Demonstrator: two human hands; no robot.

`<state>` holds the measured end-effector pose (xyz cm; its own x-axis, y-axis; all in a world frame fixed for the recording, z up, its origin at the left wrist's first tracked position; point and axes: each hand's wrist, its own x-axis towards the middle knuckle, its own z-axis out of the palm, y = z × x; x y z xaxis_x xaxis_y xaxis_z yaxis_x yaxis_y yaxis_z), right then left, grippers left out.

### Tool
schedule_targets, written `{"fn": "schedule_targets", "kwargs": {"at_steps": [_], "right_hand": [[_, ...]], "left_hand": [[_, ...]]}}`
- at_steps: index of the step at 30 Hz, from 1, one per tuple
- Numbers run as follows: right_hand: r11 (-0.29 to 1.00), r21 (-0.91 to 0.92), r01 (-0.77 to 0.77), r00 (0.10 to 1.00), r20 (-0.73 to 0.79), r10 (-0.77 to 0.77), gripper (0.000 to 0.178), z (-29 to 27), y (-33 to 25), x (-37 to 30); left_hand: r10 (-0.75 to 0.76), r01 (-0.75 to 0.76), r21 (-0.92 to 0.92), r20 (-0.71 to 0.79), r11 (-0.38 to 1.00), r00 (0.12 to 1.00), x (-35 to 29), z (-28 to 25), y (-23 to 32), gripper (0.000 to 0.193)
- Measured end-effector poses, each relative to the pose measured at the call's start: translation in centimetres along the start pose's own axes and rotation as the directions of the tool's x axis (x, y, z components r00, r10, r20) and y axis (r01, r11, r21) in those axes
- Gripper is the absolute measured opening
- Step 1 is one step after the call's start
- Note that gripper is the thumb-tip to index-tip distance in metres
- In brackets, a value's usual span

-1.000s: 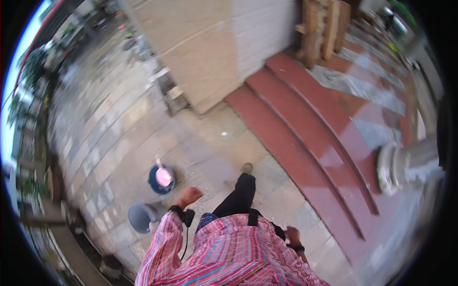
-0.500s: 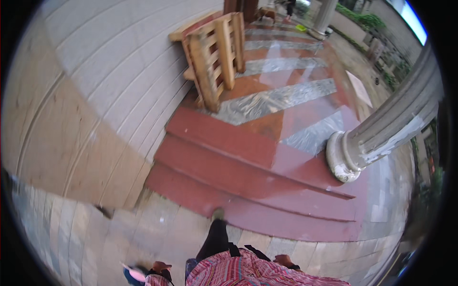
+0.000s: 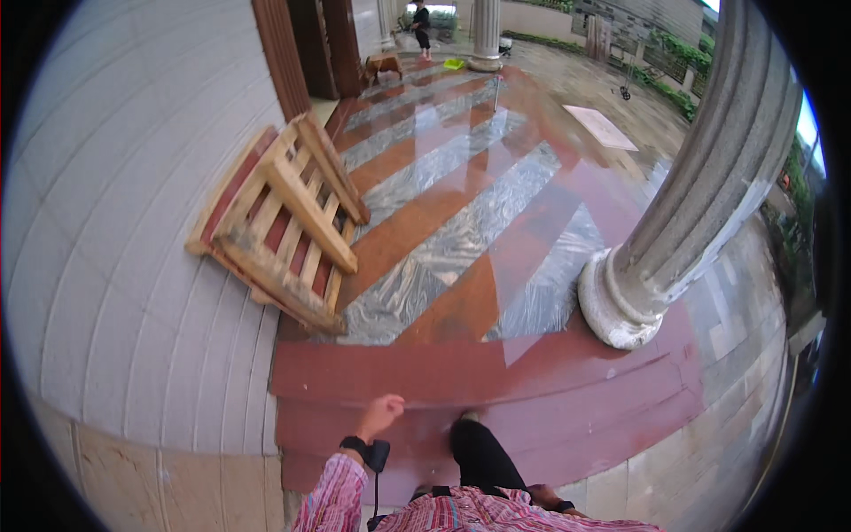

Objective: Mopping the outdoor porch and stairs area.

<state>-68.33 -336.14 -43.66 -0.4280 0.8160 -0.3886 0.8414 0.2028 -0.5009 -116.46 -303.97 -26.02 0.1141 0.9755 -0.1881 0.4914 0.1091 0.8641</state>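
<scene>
My left hand is raised in front of me over the red steps, its fingers curled in and nothing seen in them. A black band with a small dark box sits on that wrist, and a cable hangs down from it. My right hand is low beside my body, partly hidden by my striped pink clothing; its fingers are not clear. Neither hand touches anything that I can make out. My dark-trousered leg is on the steps between the hands.
A wooden pallet-like frame leans on the pale wall at left. A fluted column stands at right. The striped porch floor looks wet and shiny. Farther off are a brown dog, a person and a doorway.
I have moved forward onto the steps, and the view has turned left and up the porch. My left hand has swung up and forward; the pallet and column now appear nearer.
</scene>
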Motion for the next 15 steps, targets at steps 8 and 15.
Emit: {"fn": "schedule_targets", "kwargs": {"at_steps": [8,15], "right_hand": [[0.369,0.745,-0.555,0.772,0.297,0.562,0.024,-23.8,-0.1,14.5],[0.367,0.746,-0.555,0.763,0.282,0.582,0.030,-35.6,5.2,28.9]], "left_hand": [[-0.546,0.573,-0.015,0.282,0.820,0.789,3.5,-7.5,1.2,0.032],[-0.327,0.227,0.258,0.472,0.939,0.819,3.1,-14.6,-9.5,0.018]]}}
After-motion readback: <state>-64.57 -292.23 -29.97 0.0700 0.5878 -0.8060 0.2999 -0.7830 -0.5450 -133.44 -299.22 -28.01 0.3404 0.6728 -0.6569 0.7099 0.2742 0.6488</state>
